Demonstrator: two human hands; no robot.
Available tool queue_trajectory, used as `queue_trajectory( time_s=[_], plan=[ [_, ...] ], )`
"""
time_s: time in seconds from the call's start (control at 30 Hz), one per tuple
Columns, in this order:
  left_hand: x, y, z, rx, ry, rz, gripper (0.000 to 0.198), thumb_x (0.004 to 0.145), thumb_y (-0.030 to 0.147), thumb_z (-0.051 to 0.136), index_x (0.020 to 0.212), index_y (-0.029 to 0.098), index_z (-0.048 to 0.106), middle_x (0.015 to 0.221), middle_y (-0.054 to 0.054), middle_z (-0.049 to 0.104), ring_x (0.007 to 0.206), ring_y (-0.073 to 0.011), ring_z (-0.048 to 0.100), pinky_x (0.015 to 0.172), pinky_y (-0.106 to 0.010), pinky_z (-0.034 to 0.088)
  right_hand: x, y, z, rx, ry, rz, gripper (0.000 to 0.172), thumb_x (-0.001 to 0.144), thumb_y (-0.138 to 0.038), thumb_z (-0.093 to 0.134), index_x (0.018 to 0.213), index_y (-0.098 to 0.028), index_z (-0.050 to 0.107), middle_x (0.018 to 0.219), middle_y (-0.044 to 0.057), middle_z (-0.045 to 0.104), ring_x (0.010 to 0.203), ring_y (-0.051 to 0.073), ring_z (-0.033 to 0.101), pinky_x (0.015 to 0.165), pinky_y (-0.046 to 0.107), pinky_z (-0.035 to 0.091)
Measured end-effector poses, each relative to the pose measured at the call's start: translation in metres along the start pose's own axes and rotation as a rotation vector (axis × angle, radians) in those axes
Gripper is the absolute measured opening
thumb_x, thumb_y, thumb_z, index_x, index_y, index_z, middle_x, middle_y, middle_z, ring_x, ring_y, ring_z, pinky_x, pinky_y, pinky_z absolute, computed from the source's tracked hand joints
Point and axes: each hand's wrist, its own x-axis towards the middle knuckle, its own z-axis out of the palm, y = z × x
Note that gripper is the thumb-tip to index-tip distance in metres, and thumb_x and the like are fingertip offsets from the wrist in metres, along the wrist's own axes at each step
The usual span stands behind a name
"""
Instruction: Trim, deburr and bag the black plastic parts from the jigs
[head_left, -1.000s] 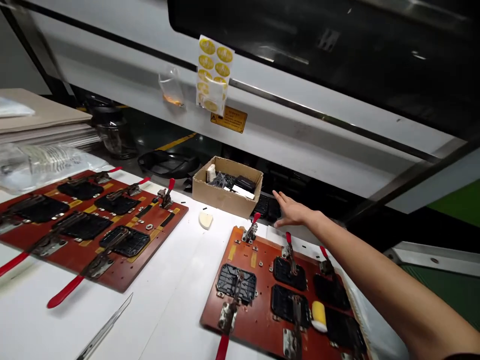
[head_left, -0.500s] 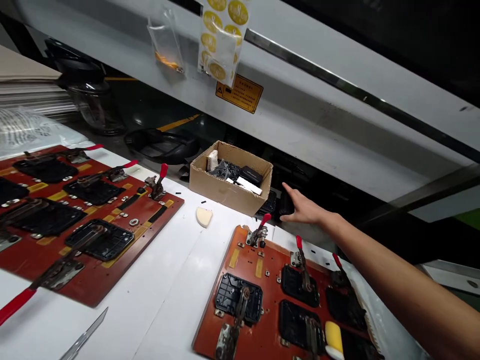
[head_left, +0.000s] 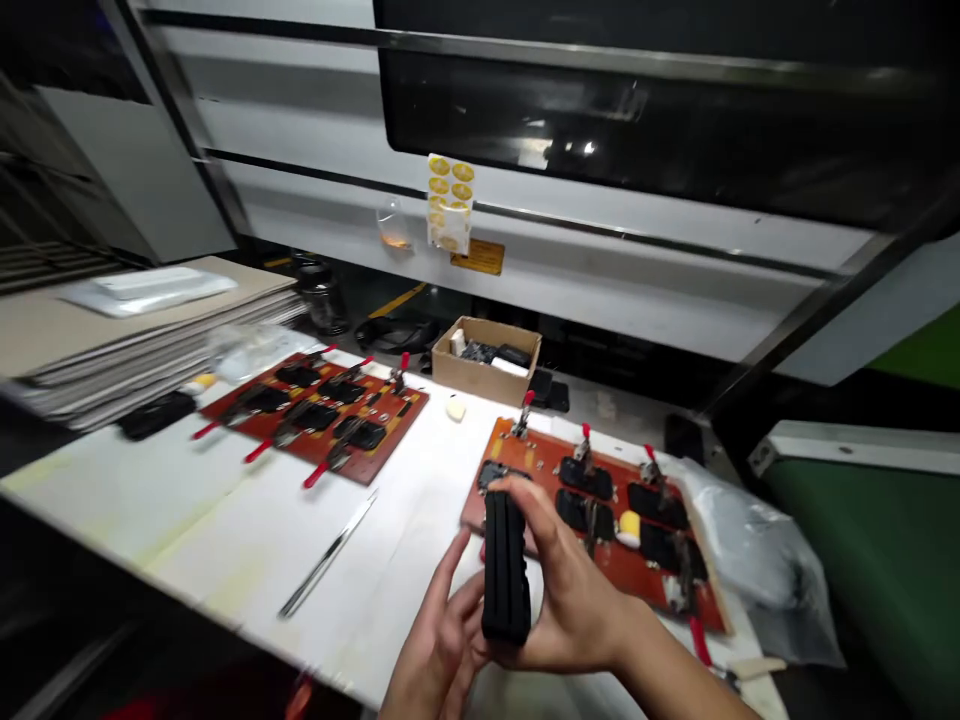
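A stack of black plastic parts stands upright between both of my hands at the near edge of the table. My right hand wraps round its right side, thumb over the top. My left hand cups its lower left side with fingers partly spread against it. Just behind lies a red fixture board with red-handled clamps, black parts and a yellow-and-white roller.
A second red fixture board lies further left on the white table. A metal blade lies between the boards. A cardboard box of small parts sits at the back. Cardboard sheets are stacked left, a plastic bag lies right.
My right hand, stretched toward black parts behind the box, has come back near me holding a black stack. My left hand has come into view on it. The view has pulled back.
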Motion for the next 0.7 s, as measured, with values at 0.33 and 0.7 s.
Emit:
queue_trajectory(
  time_s=[0.33, 0.7],
  plan=[
    [-0.045, -0.009, -0.043, 0.778, 0.059, -0.319, 0.104, 0.085, 0.055, 0.076, 0.167, 0.017, 0.025, 0.120, -0.017, 0.075, 0.098, -0.0302, 0.076, 0.088, -0.040, 0.057, -0.184, -0.039, 0.102, 0.129, -0.090, 0.365, 0.128, 0.083, -0.048, 0.086, 0.169, -0.035, -0.007, 0.174, 0.023, 0.018, 0.155, 0.047, 0.035, 0.116, 0.060, 0.050],
    [0.059, 0.036, -0.036, 2.155, 0.076, -0.252, 0.061, 0.083, 0.042, 0.066, 0.136, 0.014, 0.058, 0.122, -0.022, 0.072, 0.111, -0.0436, 0.069, 0.088, -0.047, 0.050, -0.271, -0.043, -0.029, -0.456, 0.237, 0.699, 0.027, 0.106, -0.028, 0.051, 0.129, -0.022, 0.065, 0.123, 0.011, 0.072, 0.118, 0.029, 0.067, 0.104, 0.049, 0.056]
  ],
)
